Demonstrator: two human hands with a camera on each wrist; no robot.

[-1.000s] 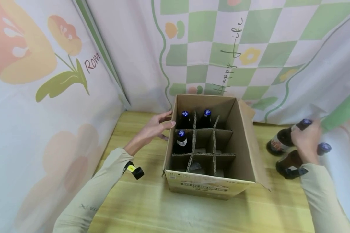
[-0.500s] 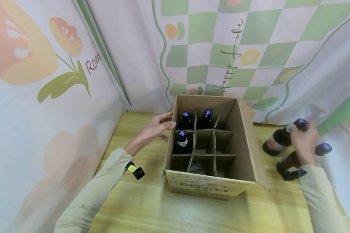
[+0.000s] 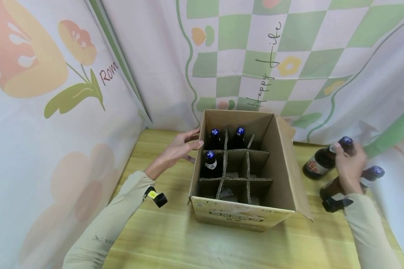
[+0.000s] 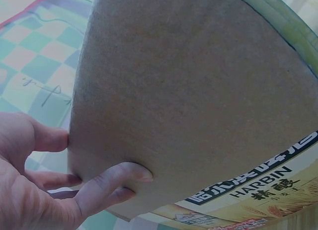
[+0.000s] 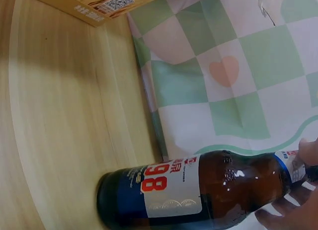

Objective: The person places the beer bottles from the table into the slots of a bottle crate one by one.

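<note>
In the head view, my right hand (image 3: 351, 164) grips the neck of a brown beer bottle (image 3: 316, 164) with a blue cap, to the right of the carton. The right wrist view shows this bottle's label (image 5: 171, 188) with red figures and the fingers round its neck. Another beer bottle (image 3: 373, 172) stands beside it, partly covered by the hand and sleeve. My left hand (image 3: 178, 147) rests its fingers against the left side of the open cardboard carton (image 3: 242, 211). Close up, its fingertips touch the brown cardboard (image 4: 189, 91) at the side edge.
Inside the carton, cardboard dividers (image 3: 235, 178) form a grid. Blue-capped bottles (image 3: 211, 164) stand in three compartments toward the left and back. A flap (image 3: 297, 179) leans outward on the right. Patterned curtains (image 3: 235, 56) hang close behind the wooden table (image 3: 155, 231).
My right hand has shifted slightly left with the gripped bottle, which also leans a little less. My left hand stays at the carton's side.
</note>
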